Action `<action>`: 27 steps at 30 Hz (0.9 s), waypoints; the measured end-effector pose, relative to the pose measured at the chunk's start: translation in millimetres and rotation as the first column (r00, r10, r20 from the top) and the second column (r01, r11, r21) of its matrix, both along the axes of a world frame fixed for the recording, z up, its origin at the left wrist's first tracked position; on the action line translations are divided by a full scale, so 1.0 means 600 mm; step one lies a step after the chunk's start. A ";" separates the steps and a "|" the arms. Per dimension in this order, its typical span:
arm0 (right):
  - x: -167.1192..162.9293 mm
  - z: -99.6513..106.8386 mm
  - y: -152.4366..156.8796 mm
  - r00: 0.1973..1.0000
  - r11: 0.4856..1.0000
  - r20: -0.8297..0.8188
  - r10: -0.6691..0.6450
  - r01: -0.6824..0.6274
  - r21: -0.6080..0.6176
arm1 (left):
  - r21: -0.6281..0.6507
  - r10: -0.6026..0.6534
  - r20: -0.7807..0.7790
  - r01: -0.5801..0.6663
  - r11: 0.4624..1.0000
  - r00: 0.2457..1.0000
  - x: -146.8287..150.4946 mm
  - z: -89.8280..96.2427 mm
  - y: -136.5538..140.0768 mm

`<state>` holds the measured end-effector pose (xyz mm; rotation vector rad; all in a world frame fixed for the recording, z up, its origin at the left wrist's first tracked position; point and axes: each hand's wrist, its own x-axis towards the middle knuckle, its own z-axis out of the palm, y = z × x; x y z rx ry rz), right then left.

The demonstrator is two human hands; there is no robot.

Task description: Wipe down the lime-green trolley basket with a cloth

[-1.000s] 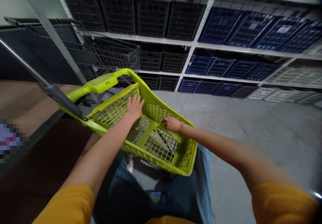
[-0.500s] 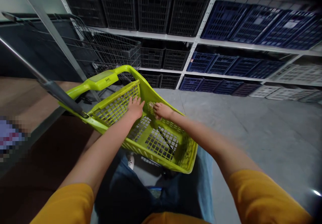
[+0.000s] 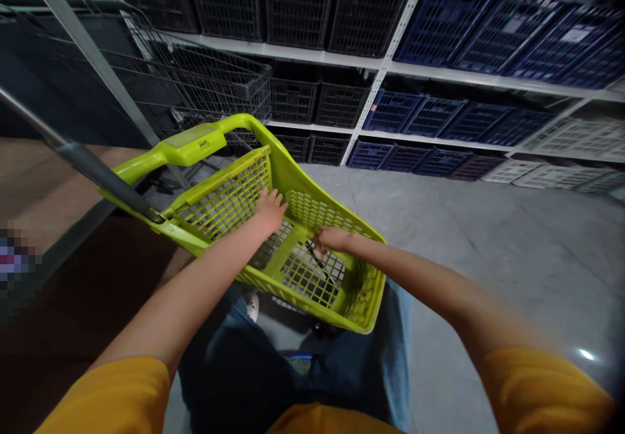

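In the head view a lime-green plastic shopping cart (image 3: 303, 157) stands in front of me, with lattice walls and a lattice floor. My left hand (image 3: 271, 213) is inside it near the handle end, fingers spread and holding nothing. Deeper in the cart, my right hand (image 3: 332, 239) is low over the floor with its fingers curled together. Something small and pale shows by its fingertips, too unclear to name. A thin dark rod (image 3: 326, 272) lies in or shows through the cart floor, just below the right hand; its upper part is partly covered by the fingers.
White shelving (image 3: 371, 102) at the back carries black crates (image 3: 297, 8), blue crates (image 3: 449, 27) and white crates (image 3: 566, 138). A grey wire shopping cart (image 3: 209, 82) stands behind at left. A metal bar with a grey grip (image 3: 105, 174) meets the green cart's left side.
My right hand has moved down and right, deeper into the cart, to the dark rod. My left hand has shifted slightly right with its fingers still spread. The view has tilted slightly.
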<state>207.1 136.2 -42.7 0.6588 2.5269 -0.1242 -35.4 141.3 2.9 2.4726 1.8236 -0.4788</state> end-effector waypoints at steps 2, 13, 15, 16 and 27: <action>-0.038 -0.010 0.017 0.986 0.996 -0.160 -0.039 0.050 0.067 | 0.008 -0.001 -0.004 0.002 1.000 1.000 -0.002 -0.001 -0.001; -0.037 -0.055 -0.028 0.979 0.979 -0.007 -0.205 0.205 0.001 | -0.139 -0.012 -0.075 0.001 0.990 0.997 -0.012 -0.004 0.002; -0.028 -0.054 -0.038 0.969 0.969 0.030 -0.247 0.247 -0.014 | -0.156 -0.003 -0.052 -0.006 0.988 0.999 -0.012 -0.005 0.001; -0.026 -0.056 -0.042 0.962 0.962 0.042 -0.271 0.272 -0.016 | -0.160 0.006 -0.038 -0.012 0.987 0.999 -0.013 -0.006 0.001; -0.110 -0.075 -0.003 0.924 0.929 -0.107 -0.368 0.371 0.004 | -0.146 0.006 0.025 -0.003 0.989 1.000 -0.010 -0.016 0.000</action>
